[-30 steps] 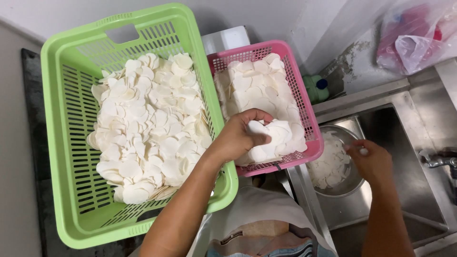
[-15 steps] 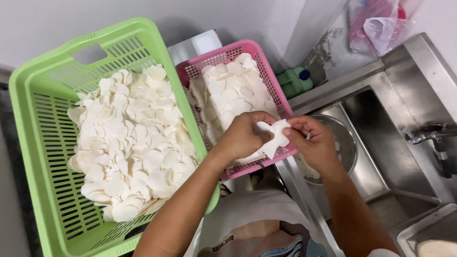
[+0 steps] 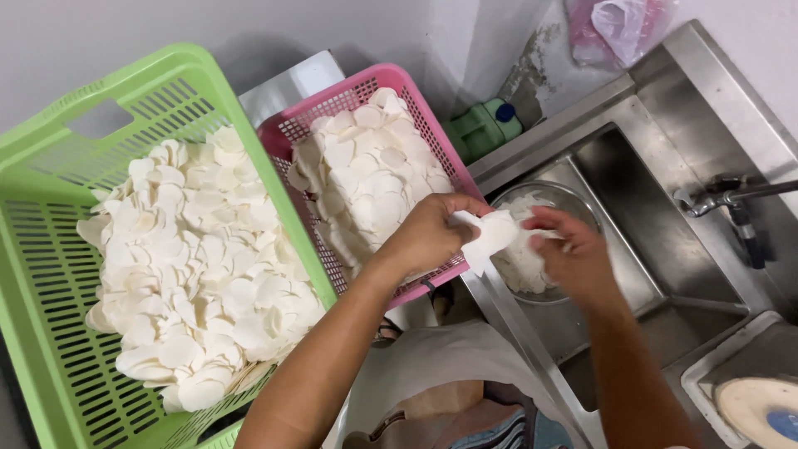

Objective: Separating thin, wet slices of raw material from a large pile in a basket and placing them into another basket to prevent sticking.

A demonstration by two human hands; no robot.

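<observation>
My left hand (image 3: 432,233) and my right hand (image 3: 569,254) both pinch a small stack of thin white round wafers (image 3: 492,237), held over the gap between the pink basket (image 3: 366,91) and the sink. The pink basket is piled with the same white wafers (image 3: 370,179). A large green basket (image 3: 50,274) to the left holds a wide heap of loose white wafers (image 3: 199,266). Under my right hand a metal bowl (image 3: 573,204) in the sink holds more white pieces.
A steel sink (image 3: 657,224) with a tap (image 3: 727,199) lies to the right. A green bottle (image 3: 482,129) stands behind the pink basket. A pink plastic bag (image 3: 615,25) hangs at the top right. A tray with a round white-and-blue object (image 3: 761,407) sits at the bottom right.
My left hand lifted wafers out of the pink basket and moved right. My right hand came up from the bowl to meet it, and both now hold the stack.
</observation>
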